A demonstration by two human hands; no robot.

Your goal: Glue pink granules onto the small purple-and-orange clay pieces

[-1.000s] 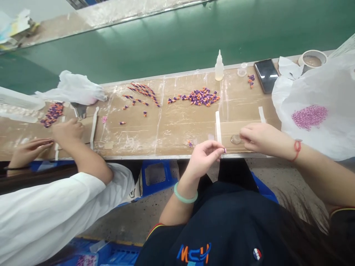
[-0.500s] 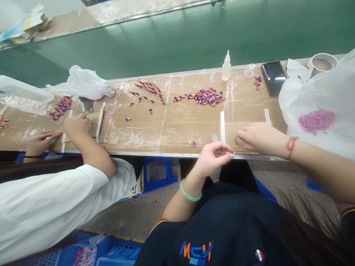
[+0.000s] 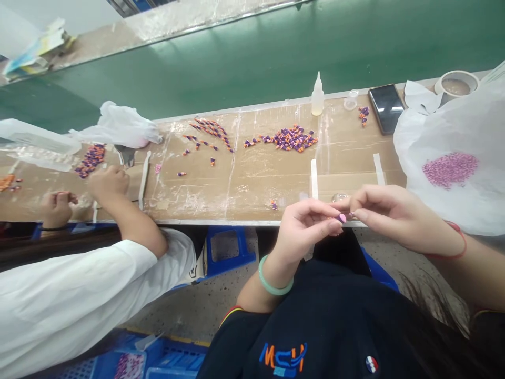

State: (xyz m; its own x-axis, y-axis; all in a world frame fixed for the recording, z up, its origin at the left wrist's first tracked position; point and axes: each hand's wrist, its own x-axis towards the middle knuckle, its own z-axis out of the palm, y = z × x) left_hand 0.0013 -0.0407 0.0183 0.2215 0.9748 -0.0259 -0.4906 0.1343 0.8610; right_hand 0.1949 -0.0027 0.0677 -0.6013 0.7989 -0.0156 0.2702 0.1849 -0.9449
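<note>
Head view: gripping small purple-and-pink piece [image 3: 342,217] in left hand [image 3: 302,223], between thumb and fingertips, with pink end turned right, by near edge of table [image 3: 256,179]. Holding right hand [image 3: 398,217] just beside that end, with thumb and index tips close together; can't tell if around anything, too small to see. Note clear round dish [image 3: 340,197] just beyond fingers, partly hidden.

Judging by pose, doing fine two-handed fingertip work. Keep left pinch light and well back on purple part, so as to leave pink end exposed. Steady wrists against near edge to cut shake. Approach end-on, without twisting. Don't knock dish. Keep right forearm off pink granules [image 3: 450,169] on white sheet [image 3: 418,202], at right. Avoid disturbing purple-and-orange pile [image 3: 294,138], far side, well apart from hands.
</note>
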